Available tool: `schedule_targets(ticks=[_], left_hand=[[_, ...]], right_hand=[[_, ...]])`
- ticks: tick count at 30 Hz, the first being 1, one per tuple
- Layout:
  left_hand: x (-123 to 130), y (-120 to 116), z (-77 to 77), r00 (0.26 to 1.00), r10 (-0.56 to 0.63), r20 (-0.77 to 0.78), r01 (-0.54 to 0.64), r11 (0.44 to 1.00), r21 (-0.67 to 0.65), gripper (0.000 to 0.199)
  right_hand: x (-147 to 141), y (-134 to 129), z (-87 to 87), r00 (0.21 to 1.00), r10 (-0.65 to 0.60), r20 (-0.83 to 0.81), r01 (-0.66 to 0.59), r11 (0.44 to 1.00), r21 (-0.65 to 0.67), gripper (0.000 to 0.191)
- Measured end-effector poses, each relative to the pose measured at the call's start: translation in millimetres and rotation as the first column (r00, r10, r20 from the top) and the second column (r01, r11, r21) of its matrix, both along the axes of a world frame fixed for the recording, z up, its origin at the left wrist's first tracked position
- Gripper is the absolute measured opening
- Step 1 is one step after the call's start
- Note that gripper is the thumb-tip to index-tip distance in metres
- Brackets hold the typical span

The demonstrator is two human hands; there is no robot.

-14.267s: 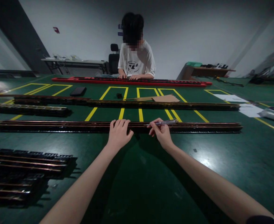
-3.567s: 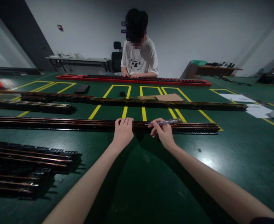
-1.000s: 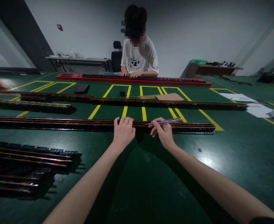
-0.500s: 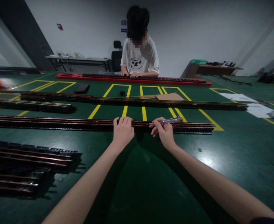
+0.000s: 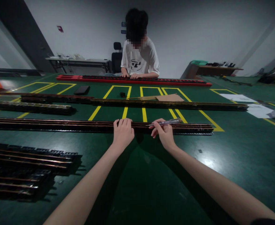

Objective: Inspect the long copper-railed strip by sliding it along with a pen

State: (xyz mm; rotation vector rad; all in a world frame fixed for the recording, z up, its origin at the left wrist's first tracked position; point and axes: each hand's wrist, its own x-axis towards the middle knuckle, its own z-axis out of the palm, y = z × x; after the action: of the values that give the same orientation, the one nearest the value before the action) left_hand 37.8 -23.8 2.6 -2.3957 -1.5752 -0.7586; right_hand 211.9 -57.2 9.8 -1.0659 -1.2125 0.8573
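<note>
A long black rail [image 5: 57,125] with copper-coloured strips along it lies crosswise on the green table. My left hand [image 5: 123,132] is closed over this rail near the middle, fingers bent across its top. To the right, my right hand [image 5: 165,132] pinches a slim screwdriver [image 5: 172,121] with a clear handle. Its thin tip points left, at or just above the rail's strips; I cannot tell if it touches. The handle end sticks out to the right, past the knuckles. The rail's right end extends beyond my right hand.
More strip-lined rails [image 5: 34,156] lie at the near left, and others [image 5: 174,103] stretch behind mine. Cardboard [image 5: 171,97], a black box [image 5: 82,90] and papers [image 5: 259,110] sit on the table [image 5: 151,187]. A co-worker [image 5: 139,56] opposite has both hands on a red-based rail [image 5: 92,79].
My right hand and the screwdriver have shifted very slightly left. My left hand stays on the rail, and the camera view has moved a little.
</note>
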Motion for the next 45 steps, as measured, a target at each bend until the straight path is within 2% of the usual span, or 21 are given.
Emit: schedule_targets(ticks=[15, 27, 35, 45], left_hand=[[-0.1, -1.6, 3.3, 1.000, 0.018, 0.004, -0.018, 1.000, -0.025, 0.031], [0.4, -2.6, 3.6, 0.999, 0.029, -0.026, -0.029, 1.000, 0.010, 0.035], [-0.1, -2.1, 2.8, 1.000, 0.006, -0.009, -0.006, 1.000, -0.002, 0.035], [-2.7, 1.0, 3.3, 0.999, -0.033, -0.009, 0.032, 0.999, -0.039, 0.036]], right_hand=[[1.0, -1.3, 0.9, 0.996, -0.089, 0.012, 0.089, 0.996, 0.008, 0.020], [0.1, -2.6, 2.8, 0.980, -0.189, -0.068, 0.189, 0.982, -0.007, 0.016], [1.8, -2.9, 3.4, 0.994, -0.106, -0.035, 0.106, 0.994, -0.003, 0.016], [1.1, -2.7, 4.1, 0.994, -0.105, -0.026, 0.105, 0.994, -0.005, 0.017]])
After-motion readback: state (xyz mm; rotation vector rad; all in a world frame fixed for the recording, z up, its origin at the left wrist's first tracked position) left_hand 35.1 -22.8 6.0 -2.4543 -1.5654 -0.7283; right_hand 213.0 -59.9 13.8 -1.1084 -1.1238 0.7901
